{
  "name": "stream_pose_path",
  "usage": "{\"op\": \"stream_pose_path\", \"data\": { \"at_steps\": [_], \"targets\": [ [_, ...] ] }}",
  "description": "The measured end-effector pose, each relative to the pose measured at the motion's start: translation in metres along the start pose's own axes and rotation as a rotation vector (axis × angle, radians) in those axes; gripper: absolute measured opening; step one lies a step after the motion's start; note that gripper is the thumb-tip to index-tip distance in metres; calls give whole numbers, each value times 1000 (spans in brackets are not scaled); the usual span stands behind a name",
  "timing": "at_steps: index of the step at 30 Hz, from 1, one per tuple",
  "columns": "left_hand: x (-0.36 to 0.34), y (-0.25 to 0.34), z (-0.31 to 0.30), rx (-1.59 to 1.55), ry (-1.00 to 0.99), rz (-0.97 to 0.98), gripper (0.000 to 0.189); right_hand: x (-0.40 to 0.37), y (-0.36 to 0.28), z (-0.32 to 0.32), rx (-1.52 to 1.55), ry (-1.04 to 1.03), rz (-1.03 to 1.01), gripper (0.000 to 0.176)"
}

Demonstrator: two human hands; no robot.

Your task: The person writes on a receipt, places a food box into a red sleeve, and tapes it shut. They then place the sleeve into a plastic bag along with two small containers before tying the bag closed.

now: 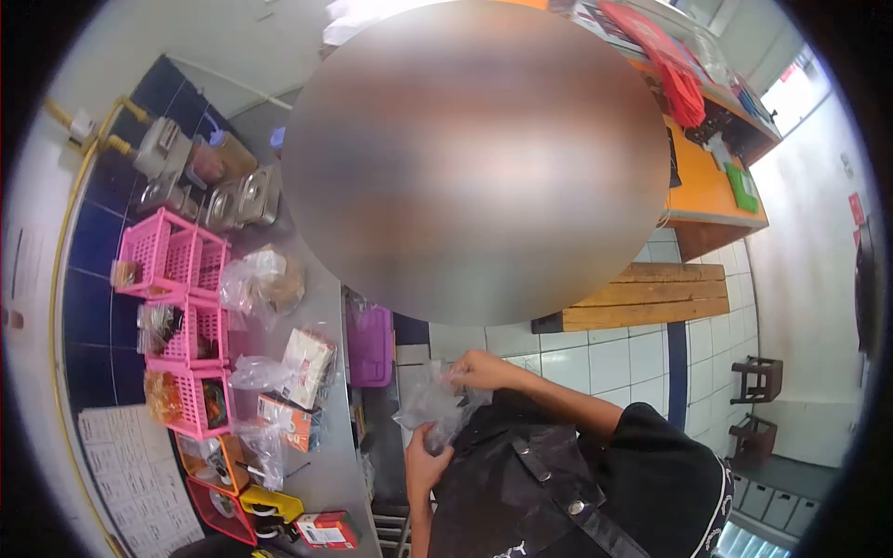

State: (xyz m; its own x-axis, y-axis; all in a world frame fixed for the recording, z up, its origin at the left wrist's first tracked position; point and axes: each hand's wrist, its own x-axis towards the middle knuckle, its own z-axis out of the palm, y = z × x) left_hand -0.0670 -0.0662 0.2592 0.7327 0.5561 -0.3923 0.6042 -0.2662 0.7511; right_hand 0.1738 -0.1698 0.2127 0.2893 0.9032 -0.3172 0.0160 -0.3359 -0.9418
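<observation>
A crumpled clear plastic bag [433,402] is held between my two hands, in front of my black top. My left hand [428,459] is closed on its lower edge, thumb pointing up. Higher up and to the right, my right hand [476,370] pinches the upper part of the bag with bent fingers. The steel counter [337,391] runs along the left of both hands. A purple plastic bin [372,346] stands just beyond the bag, below counter height.
Pink baskets [191,321] line the wall side of the counter. Before them lie plastic-wrapped packets [307,367] and a bagged brown item [279,284]. Metal containers [244,197] stand further back. A wooden bench [646,296] is on the tiled floor. A blurred oval hides the upper middle.
</observation>
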Motion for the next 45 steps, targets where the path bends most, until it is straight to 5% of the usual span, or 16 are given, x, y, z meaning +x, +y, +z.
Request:
{"op": "stream_pose_path", "data": {
  "at_steps": [4, 7, 9, 11, 13, 17, 20, 23, 27, 29, 30, 33, 38, 41, 44, 45],
  "targets": [
    [8, -20, 13, 5, 185, -46, 50, -7, -28, 25, 50, -207, 7, 43],
    [13, -42, 3, 28, 376, 34, 35, -9, -47, 37, -235, -219, -336, 34],
    [19, -53, -23, 101, 657, 127, 25, -5, -48, 33, -470, 64, -241, 22],
    [7, -56, -49, 169, 833, 138, 22, 20, -13, -7, -584, 648, -26, 18],
    [3, -47, -68, 44, 861, -15, 19, 14, -35, -33, -472, 719, -30, 24],
    [-2, -59, -54, -14, 765, 56, 14, 10, -50, -16, -410, 578, -142, 20],
    [-2, -85, -40, -640, 561, -109, 16, 10, -46, -3, -437, 410, -138, 18],
    [-12, -82, -30, -937, 332, -120, 22, 13, -30, 2, -631, -23, -44, 28],
    [-30, -99, -34, -815, 288, -231, 27, 58, -9, -66, -159, -467, -151, 53],
    [-53, -136, -34, -725, 414, -286, 27, 132, 8, -141, -64, 59, -8, 39],
    [-65, -155, -31, -681, 509, -345, 27, 153, -3, -178, -225, 430, -188, 35],
    [-126, -170, -41, -443, 645, -396, 25, 261, 7, -287, -343, 976, -100, 58],
    [-243, -251, -12, -119, 933, -480, 14, 319, 0, -328, -546, 1053, 164, 71],
    [-349, -338, 37, 84, 694, -672, 64, 327, -7, -333, -546, 912, 162, 66],
    [-374, -318, 85, -38, 739, -769, 55, 309, -21, -342, -188, 774, -324, 43],
    [-376, -311, 107, -99, 757, -801, 51, 306, -33, -350, -232, 758, -267, 36]
  ]
}}
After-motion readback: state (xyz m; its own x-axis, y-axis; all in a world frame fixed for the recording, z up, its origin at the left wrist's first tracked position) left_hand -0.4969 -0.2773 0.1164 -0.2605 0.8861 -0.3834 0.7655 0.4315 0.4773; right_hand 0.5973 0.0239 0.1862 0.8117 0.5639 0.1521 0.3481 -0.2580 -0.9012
